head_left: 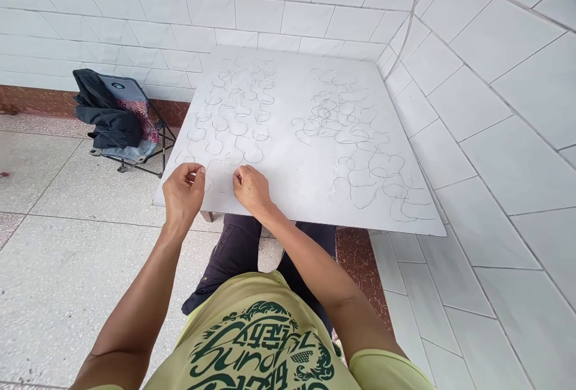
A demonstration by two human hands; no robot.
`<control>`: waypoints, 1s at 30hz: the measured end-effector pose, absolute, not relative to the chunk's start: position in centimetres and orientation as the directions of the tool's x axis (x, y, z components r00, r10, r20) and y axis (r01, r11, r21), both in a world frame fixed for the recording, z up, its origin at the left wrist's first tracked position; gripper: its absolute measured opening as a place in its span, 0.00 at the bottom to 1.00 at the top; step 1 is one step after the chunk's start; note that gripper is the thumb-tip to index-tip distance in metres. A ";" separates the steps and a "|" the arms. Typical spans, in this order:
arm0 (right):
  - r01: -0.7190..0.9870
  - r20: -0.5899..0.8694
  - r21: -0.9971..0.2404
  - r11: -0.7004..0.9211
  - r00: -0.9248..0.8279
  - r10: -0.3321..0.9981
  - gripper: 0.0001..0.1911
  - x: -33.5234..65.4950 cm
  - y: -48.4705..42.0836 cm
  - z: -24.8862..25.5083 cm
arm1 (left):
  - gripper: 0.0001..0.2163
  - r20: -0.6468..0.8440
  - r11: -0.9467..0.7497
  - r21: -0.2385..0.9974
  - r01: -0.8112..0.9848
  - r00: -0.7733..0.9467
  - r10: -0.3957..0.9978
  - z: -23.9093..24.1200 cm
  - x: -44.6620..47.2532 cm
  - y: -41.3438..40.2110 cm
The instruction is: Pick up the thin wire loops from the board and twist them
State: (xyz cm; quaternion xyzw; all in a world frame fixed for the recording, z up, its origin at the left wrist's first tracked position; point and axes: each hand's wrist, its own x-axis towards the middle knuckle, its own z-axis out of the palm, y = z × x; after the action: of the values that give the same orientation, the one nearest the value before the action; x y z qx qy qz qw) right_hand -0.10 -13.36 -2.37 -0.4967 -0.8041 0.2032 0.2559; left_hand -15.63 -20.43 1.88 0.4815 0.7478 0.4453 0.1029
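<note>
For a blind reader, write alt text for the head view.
A bare left hand and right hand, both pinched, are at the near-left part of a white tabletop bearing thin, dark, curved strands. To the left, dark cloth drapes a folding chair.

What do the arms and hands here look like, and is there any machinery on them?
They're human arms, with no cables or machinery visible. The left grip and right grip are bare hands, with no gloves visible. Both forearms are uncovered; a short, plain, pale yellow-green sleeve shows on the right upper arm, matching the shirt.
</note>
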 end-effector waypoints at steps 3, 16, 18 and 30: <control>0.732 0.175 -0.549 0.404 -0.372 0.911 0.08 -0.6 -13.4 -2.2 | 0.11 0.245 0.160 0.777 0.609 -0.526 0.814 1.0 -15.2 -21.5; 0.662 0.272 -0.610 0.436 -0.341 0.900 0.08 2.2 -15.4 -2.6 | 0.10 0.306 0.078 0.741 0.667 -0.438 0.845 0.0 -12.7 -23.6; 0.631 0.293 -0.631 0.450 -0.343 0.892 0.08 3.8 -15.8 -2.7 | 0.10 0.309 0.038 0.730 0.683 -0.378 0.873 -0.4 -11.7 -24.0; 0.754 0.303 -0.557 0.349 -0.207 0.930 0.10 18.0 -18.1 -1.1 | 0.07 0.363 -0.147 0.670 0.728 -0.149 0.920 -2.3 -6.7 -22.6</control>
State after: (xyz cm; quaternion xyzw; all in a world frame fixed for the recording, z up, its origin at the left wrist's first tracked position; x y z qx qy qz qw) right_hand 17.97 -18.11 -1.14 -0.5516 -0.7632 0.1455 0.3035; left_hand -6.71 -22.63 -2.31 0.6414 0.6421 0.4027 0.1193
